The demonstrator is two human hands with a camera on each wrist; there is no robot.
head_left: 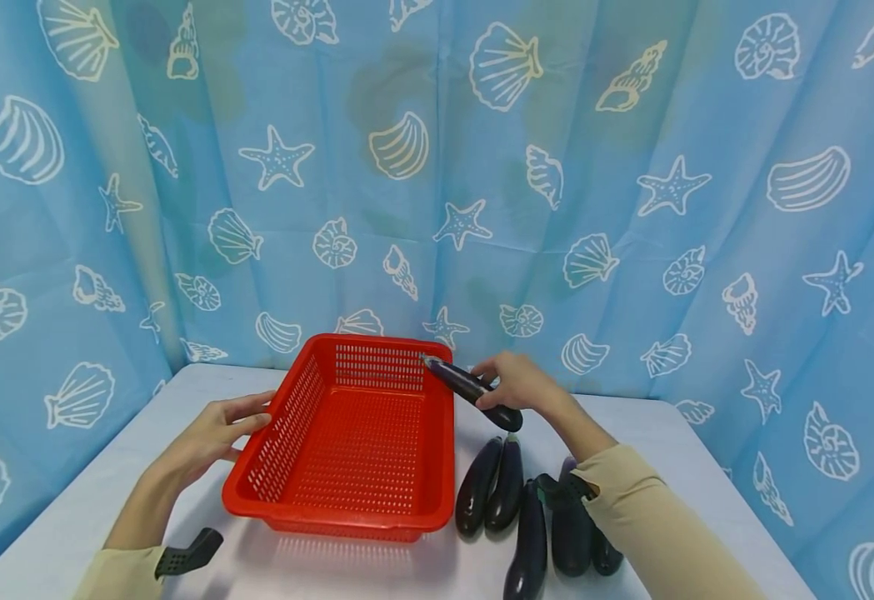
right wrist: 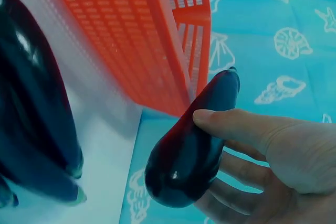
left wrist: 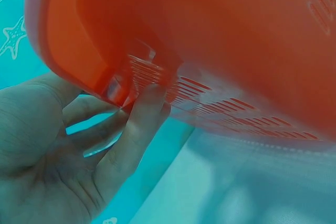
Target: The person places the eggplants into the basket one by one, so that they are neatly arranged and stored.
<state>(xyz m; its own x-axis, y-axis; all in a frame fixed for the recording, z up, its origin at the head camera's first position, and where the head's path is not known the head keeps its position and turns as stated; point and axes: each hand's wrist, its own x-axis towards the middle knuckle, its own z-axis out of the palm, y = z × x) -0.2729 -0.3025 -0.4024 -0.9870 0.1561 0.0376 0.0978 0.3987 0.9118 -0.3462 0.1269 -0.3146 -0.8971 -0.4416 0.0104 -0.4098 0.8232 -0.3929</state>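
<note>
My right hand (head_left: 515, 382) grips a dark purple eggplant (head_left: 461, 382) between thumb and fingers. The eggplant is tilted, its stem end over the right rim of a red plastic basket (head_left: 437, 500) and its thick end outside. In the right wrist view the thumb lies across the eggplant (right wrist: 181, 166), beside the basket's slotted wall (right wrist: 121, 40). At the basket's left rim, my left hand (head_left: 207, 433) holds on, its fingers around the edge. The left wrist view has that hand (left wrist: 105, 135) pinching the red rim. No eggplant shows on the basket's floor.
Two eggplants (head_left: 479, 487) lie side by side just right of the basket. Several more, including a long one (head_left: 529, 542), lie nearer, partly hidden by my right forearm. Everything rests on a white table (head_left: 212, 379), with a blue shell-patterned curtain (head_left: 407, 208) behind.
</note>
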